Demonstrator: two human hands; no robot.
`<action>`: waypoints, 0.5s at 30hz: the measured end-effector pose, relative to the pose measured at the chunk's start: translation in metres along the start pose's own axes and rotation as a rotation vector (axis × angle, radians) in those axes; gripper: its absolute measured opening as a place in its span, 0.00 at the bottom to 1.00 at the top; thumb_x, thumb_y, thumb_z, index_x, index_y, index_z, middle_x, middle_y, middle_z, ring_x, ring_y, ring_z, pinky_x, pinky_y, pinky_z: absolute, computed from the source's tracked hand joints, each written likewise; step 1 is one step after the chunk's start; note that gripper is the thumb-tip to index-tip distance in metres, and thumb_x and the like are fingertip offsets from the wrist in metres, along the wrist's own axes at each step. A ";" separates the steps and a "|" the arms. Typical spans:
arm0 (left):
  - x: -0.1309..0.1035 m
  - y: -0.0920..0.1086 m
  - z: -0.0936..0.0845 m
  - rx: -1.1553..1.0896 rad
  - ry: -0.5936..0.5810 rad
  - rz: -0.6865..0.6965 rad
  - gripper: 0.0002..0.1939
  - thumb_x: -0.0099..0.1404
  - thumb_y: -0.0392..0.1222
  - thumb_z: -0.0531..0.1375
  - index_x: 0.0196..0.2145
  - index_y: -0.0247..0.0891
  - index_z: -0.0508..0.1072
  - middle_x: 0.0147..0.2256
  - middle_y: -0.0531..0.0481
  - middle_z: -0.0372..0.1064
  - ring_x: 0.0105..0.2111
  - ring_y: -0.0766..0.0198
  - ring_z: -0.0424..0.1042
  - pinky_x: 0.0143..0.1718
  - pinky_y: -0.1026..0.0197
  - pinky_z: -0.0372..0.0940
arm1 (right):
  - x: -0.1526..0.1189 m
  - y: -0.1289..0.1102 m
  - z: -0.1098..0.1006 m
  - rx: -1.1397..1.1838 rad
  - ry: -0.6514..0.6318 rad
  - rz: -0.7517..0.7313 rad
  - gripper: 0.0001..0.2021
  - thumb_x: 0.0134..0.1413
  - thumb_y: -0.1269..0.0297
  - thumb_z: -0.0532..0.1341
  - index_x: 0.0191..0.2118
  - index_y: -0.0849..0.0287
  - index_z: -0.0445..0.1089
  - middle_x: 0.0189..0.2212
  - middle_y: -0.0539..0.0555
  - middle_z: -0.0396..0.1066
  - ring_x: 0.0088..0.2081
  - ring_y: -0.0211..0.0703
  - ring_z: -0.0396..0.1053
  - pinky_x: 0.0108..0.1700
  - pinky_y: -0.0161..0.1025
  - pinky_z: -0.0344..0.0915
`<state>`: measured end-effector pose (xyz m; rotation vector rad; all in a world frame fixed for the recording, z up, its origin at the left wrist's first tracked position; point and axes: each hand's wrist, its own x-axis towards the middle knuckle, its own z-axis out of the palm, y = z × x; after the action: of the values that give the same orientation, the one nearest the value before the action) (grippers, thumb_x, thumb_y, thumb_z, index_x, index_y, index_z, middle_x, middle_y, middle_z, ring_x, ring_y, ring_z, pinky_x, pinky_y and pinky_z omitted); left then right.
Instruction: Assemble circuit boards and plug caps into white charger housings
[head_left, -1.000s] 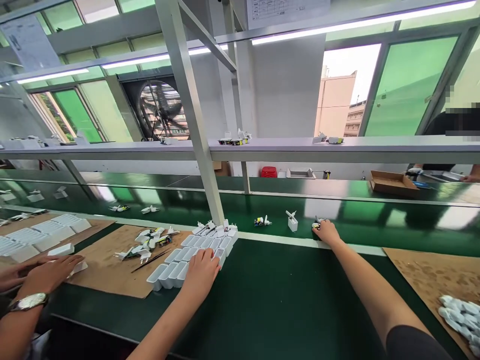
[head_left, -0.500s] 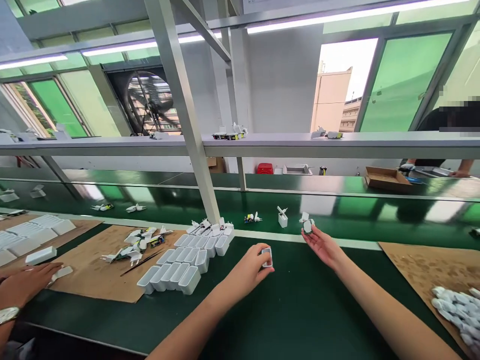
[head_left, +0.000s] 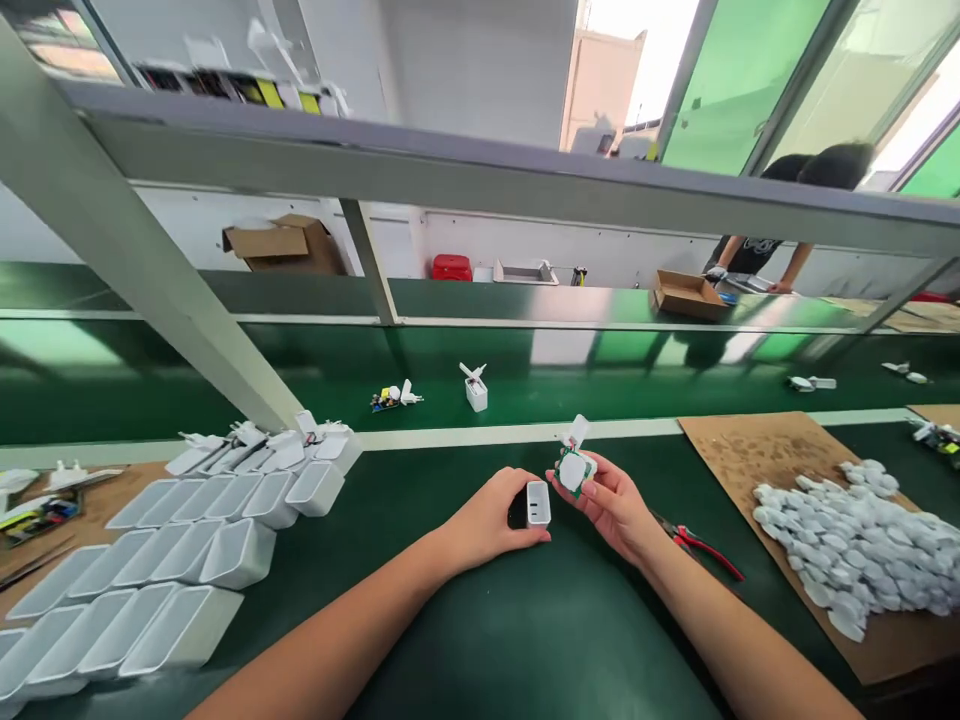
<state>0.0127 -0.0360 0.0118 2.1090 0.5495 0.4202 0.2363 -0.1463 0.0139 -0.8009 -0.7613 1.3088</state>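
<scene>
White case [head_left: 538,506] in left fingers [head_left: 516,481]

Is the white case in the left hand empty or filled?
Empty: the white case in the left hand shows its bare inside, nothing within.

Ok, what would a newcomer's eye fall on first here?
Probably the middle, where the left hand holds a white case and the right hand holds a green-and-white circuit assembly. After that, the rows of open white cases at the left and the heap of small white pieces on the brown sheet at the right.
</scene>
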 end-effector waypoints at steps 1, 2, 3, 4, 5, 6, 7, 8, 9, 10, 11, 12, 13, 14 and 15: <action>0.000 0.002 -0.001 0.008 -0.015 0.029 0.27 0.61 0.53 0.75 0.53 0.41 0.75 0.48 0.46 0.74 0.47 0.53 0.74 0.49 0.52 0.70 | -0.001 0.000 0.000 -0.011 0.021 0.003 0.25 0.54 0.58 0.79 0.57 0.53 0.79 0.55 0.58 0.82 0.59 0.61 0.79 0.73 0.68 0.62; 0.000 0.004 -0.002 0.016 -0.033 0.061 0.27 0.62 0.53 0.75 0.53 0.42 0.75 0.48 0.46 0.75 0.48 0.53 0.74 0.51 0.52 0.70 | -0.002 0.000 0.000 -0.028 0.043 0.006 0.26 0.54 0.58 0.79 0.58 0.51 0.78 0.58 0.58 0.80 0.60 0.61 0.78 0.74 0.68 0.61; 0.000 0.005 -0.002 0.026 -0.048 0.089 0.26 0.62 0.53 0.75 0.53 0.42 0.74 0.48 0.46 0.75 0.48 0.53 0.74 0.52 0.51 0.69 | -0.004 -0.001 -0.001 -0.053 0.060 0.014 0.27 0.55 0.59 0.78 0.59 0.50 0.77 0.61 0.58 0.78 0.61 0.61 0.77 0.74 0.69 0.60; 0.000 0.005 -0.002 0.039 -0.064 0.113 0.26 0.62 0.53 0.75 0.52 0.42 0.74 0.48 0.46 0.76 0.49 0.53 0.74 0.53 0.51 0.69 | -0.005 -0.001 -0.003 -0.081 0.069 0.023 0.27 0.55 0.59 0.78 0.60 0.49 0.77 0.63 0.58 0.76 0.62 0.61 0.77 0.74 0.69 0.59; 0.001 0.005 -0.001 0.056 -0.079 0.136 0.25 0.62 0.53 0.75 0.51 0.42 0.74 0.48 0.47 0.76 0.49 0.52 0.74 0.54 0.51 0.68 | -0.007 -0.001 -0.006 -0.110 0.070 0.029 0.28 0.55 0.59 0.78 0.60 0.49 0.76 0.64 0.58 0.75 0.62 0.61 0.76 0.74 0.69 0.59; 0.001 0.004 0.000 0.073 -0.092 0.157 0.25 0.62 0.53 0.75 0.50 0.41 0.74 0.48 0.47 0.76 0.49 0.52 0.74 0.54 0.51 0.68 | -0.009 0.000 -0.009 -0.141 0.058 0.034 0.28 0.55 0.58 0.78 0.61 0.48 0.76 0.64 0.58 0.75 0.62 0.61 0.77 0.73 0.68 0.61; 0.002 0.002 0.002 0.088 -0.103 0.176 0.24 0.63 0.53 0.75 0.50 0.41 0.74 0.48 0.47 0.77 0.49 0.52 0.74 0.54 0.51 0.67 | -0.011 0.001 -0.013 -0.175 0.039 0.035 0.28 0.55 0.58 0.78 0.61 0.48 0.75 0.62 0.58 0.76 0.61 0.61 0.77 0.72 0.68 0.63; 0.002 0.000 0.004 0.098 -0.110 0.194 0.24 0.63 0.54 0.74 0.50 0.40 0.73 0.48 0.46 0.77 0.48 0.52 0.74 0.53 0.51 0.67 | -0.014 0.001 -0.015 -0.210 0.023 0.031 0.28 0.56 0.59 0.78 0.61 0.48 0.75 0.61 0.58 0.77 0.61 0.61 0.77 0.70 0.66 0.66; 0.002 -0.002 0.006 0.102 -0.110 0.209 0.25 0.63 0.54 0.74 0.50 0.40 0.73 0.48 0.46 0.77 0.48 0.52 0.74 0.53 0.52 0.67 | -0.017 0.002 -0.017 -0.247 0.015 0.021 0.28 0.56 0.60 0.77 0.61 0.47 0.74 0.60 0.58 0.77 0.61 0.61 0.77 0.68 0.64 0.70; 0.002 -0.003 0.008 0.102 -0.107 0.220 0.25 0.63 0.54 0.74 0.50 0.40 0.73 0.48 0.46 0.77 0.48 0.52 0.75 0.52 0.52 0.66 | -0.020 0.002 -0.017 -0.287 0.012 0.009 0.28 0.57 0.61 0.77 0.61 0.46 0.73 0.60 0.58 0.77 0.60 0.61 0.78 0.65 0.62 0.73; 0.002 -0.004 0.009 0.100 -0.100 0.228 0.25 0.64 0.54 0.74 0.51 0.40 0.73 0.47 0.46 0.77 0.48 0.52 0.75 0.52 0.52 0.66 | -0.022 0.002 -0.016 -0.327 0.012 -0.007 0.28 0.57 0.62 0.77 0.61 0.46 0.72 0.60 0.58 0.77 0.61 0.61 0.77 0.63 0.60 0.75; 0.001 -0.005 0.010 0.097 -0.092 0.234 0.24 0.64 0.54 0.73 0.50 0.39 0.73 0.47 0.46 0.77 0.47 0.53 0.75 0.52 0.52 0.66 | -0.025 0.001 -0.013 -0.367 0.014 -0.030 0.28 0.56 0.63 0.77 0.60 0.45 0.72 0.60 0.58 0.76 0.61 0.61 0.77 0.61 0.58 0.77; 0.001 -0.006 0.010 0.094 -0.082 0.237 0.23 0.65 0.54 0.73 0.50 0.39 0.74 0.46 0.46 0.77 0.47 0.53 0.75 0.52 0.52 0.66 | -0.026 0.000 -0.010 -0.404 0.015 -0.059 0.27 0.56 0.63 0.77 0.60 0.46 0.72 0.59 0.59 0.76 0.61 0.61 0.77 0.60 0.57 0.77; 0.001 -0.006 0.010 0.093 -0.073 0.240 0.22 0.65 0.54 0.72 0.49 0.39 0.74 0.45 0.47 0.77 0.46 0.53 0.75 0.52 0.52 0.66 | -0.027 -0.002 -0.006 -0.441 0.010 -0.092 0.26 0.56 0.63 0.77 0.59 0.47 0.72 0.58 0.59 0.77 0.60 0.61 0.77 0.60 0.56 0.77; 0.001 -0.006 0.010 0.094 -0.063 0.241 0.22 0.66 0.54 0.71 0.49 0.38 0.74 0.45 0.46 0.77 0.46 0.53 0.75 0.52 0.51 0.66 | -0.026 -0.004 -0.002 -0.474 0.004 -0.123 0.25 0.56 0.63 0.77 0.58 0.48 0.73 0.56 0.59 0.77 0.60 0.60 0.78 0.59 0.56 0.77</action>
<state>0.0170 -0.0396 0.0016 2.2805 0.2832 0.4691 0.2369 -0.1729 0.0153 -1.1118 -1.1215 1.0264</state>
